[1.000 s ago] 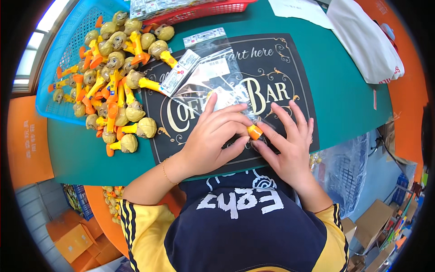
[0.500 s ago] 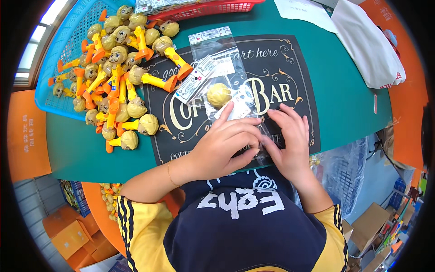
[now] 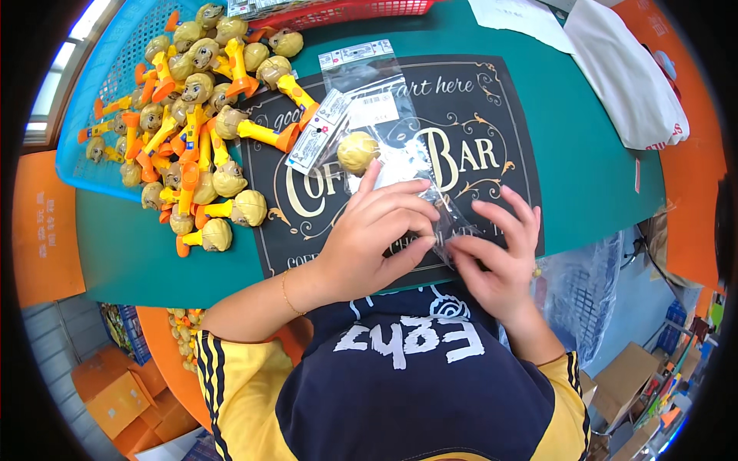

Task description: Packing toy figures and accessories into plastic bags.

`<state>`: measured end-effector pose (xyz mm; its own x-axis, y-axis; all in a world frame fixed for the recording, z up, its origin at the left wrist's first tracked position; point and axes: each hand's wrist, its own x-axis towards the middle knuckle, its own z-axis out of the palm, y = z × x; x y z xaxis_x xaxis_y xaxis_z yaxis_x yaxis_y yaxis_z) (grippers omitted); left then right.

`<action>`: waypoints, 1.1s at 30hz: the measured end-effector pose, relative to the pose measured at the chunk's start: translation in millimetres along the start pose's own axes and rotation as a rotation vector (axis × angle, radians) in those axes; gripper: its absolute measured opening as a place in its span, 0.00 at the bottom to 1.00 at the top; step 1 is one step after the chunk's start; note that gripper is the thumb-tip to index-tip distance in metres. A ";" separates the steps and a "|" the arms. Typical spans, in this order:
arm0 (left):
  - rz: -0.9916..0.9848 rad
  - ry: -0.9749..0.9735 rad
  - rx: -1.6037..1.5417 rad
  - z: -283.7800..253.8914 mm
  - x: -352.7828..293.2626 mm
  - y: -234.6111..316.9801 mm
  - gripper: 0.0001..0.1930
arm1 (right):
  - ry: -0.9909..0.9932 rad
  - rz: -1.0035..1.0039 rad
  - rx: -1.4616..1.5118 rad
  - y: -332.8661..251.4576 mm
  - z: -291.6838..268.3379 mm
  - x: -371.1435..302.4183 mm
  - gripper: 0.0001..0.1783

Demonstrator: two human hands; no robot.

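Observation:
A clear plastic bag (image 3: 394,73) with a printed header and a white label lies on the black mat (image 3: 503,107). A round yellow-haired toy head (image 3: 358,151) shows at the bag's left side; whether it is inside or under the film I cannot tell. My left hand (image 3: 378,234) has its index fingertip at the head, with thumb and other fingers curled in on the bag's near end. Beside it, my right hand (image 3: 501,257) pinches the film's edge between thumb and forefinger, its other fingers raised. A second printed header (image 3: 319,132) lies tilted left of the label.
Several yellow-and-orange toys with blond heads (image 3: 198,88) spill from a blue basket (image 3: 73,157) onto the green table (image 3: 115,242). At the back stands a red basket (image 3: 365,11). White paper (image 3: 515,23) and a white bag (image 3: 623,84) lie at right.
My right hand has shifted slightly down and right, pulling the film's near end along. The toy head and tilted header have slid slightly left, and the label is turned more level.

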<state>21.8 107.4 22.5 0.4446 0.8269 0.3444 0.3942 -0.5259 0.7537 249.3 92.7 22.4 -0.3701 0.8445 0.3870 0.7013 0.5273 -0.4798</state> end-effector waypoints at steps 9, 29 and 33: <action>0.004 -0.012 -0.027 13.5 -2.0 5.9 0.08 | -0.102 0.095 -0.166 -12.1 13.4 15.1 0.18; 0.015 -0.162 0.063 -9.1 -3.6 -1.7 0.08 | -0.168 0.089 -0.254 -7.3 9.7 13.4 0.15; 0.051 -0.188 0.158 1.0 1.7 -3.3 0.08 | -0.058 0.075 -0.029 19.5 -6.0 -0.9 0.09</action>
<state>22.1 110.4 20.1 0.6027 0.7550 0.2585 0.4821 -0.6026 0.6359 267.0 101.6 17.4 -0.3503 0.8859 0.3040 0.7451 0.4602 -0.4827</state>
